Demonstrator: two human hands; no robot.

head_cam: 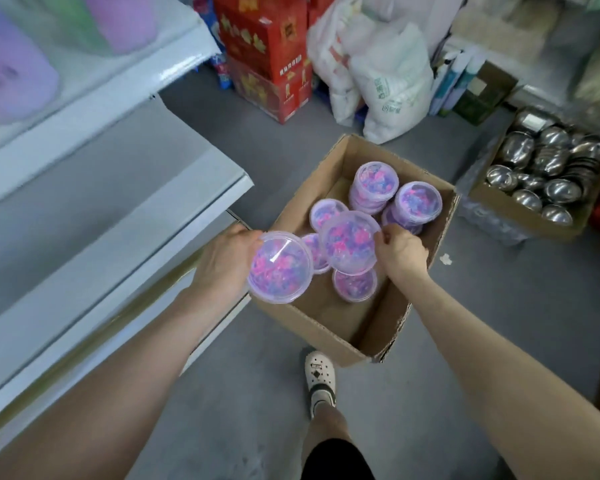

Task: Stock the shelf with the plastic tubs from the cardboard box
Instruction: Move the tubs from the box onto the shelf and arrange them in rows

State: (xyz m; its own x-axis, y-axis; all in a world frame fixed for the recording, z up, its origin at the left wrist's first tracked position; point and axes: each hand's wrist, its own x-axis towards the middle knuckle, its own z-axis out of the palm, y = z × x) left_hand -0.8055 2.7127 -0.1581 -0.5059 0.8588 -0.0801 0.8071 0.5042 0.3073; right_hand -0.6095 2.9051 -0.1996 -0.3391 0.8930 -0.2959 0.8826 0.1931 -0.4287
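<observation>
Over the cardboard box (312, 323), my left hand (227, 263) grips the left tub (280, 270), my right hand (400, 252) pinches the right tub (349, 242); the shelf (136, 216) lies leftward, nearer my left hand.

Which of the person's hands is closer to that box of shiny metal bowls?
Right. The right hand, gripping a tub over the cardboard box, sits toward the metal bowls; the left hand, gripping a second tub, is farther off, beside the white shelf.

A shop's stockroom aisle: white metal shelving (174, 216), stacked red printed cartons (267, 57), an open cardboard box of steel bowls (548, 174) on grey floor (499, 289).
</observation>
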